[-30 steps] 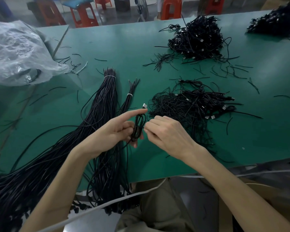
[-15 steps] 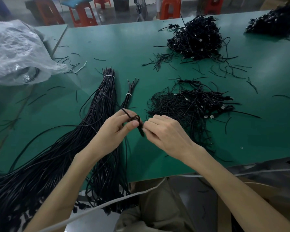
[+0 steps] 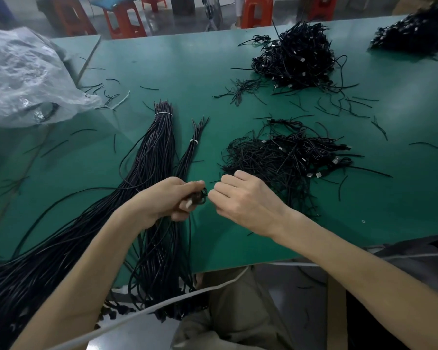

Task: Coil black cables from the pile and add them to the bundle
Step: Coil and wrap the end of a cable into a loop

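**Item: coiled cable (image 3: 199,197), in hand.** Small black coil with a pale plug end showing at its lower left. It is held above the bench (image 3: 187,61), a short way in from the near edge and just left of centre. It sits directly between the two hands. Its long axis cannot be told, as it is blurred and half covered.

**Left hand (image 3: 162,200).** Fingers and thumb are closed round the coil, taking its weight.

**Right hand (image 3: 245,200).** Fingers are curled, with the tips against the coil's right side, apparently pinching a strand. The back of the hand hides the pinch itself.

**Heap of short coils (image 3: 283,157).** It lies on the bench to the right of the hands and slightly farther in. Its near fringe is just beside the right hand, which is the nearer hand to it. This is judged the likely drop point, a short carry to the right.

**Tied sheaf of long cables (image 3: 157,152).** It runs from the near-left corner toward mid-bench and passes under the left wrist. A thinner tied bunch (image 3: 191,150) lies beside it.

**Far heap (image 3: 293,59).** It lies toward the far edge, well apart from the hands.
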`<move>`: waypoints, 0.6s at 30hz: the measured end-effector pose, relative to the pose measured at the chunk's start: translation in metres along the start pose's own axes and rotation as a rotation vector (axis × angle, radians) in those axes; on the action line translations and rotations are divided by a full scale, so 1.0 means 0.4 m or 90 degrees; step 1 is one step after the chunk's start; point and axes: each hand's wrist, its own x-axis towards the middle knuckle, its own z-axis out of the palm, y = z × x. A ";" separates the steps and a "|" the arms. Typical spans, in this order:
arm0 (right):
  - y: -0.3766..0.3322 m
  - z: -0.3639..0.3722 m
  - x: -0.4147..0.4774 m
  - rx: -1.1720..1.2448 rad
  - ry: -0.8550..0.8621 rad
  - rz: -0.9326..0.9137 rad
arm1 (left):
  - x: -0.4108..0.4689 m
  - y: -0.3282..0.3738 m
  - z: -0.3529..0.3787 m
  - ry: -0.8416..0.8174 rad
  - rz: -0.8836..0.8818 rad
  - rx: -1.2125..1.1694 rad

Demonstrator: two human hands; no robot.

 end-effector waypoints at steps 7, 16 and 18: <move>-0.012 0.007 -0.025 0.046 -0.001 0.081 | -0.019 -0.034 0.037 0.024 0.109 -0.126; -0.007 0.003 -0.027 0.090 0.013 0.143 | -0.061 -0.061 0.058 0.061 0.341 -0.082; -0.009 0.002 -0.027 0.100 0.012 0.145 | -0.058 -0.058 0.062 0.097 0.377 0.089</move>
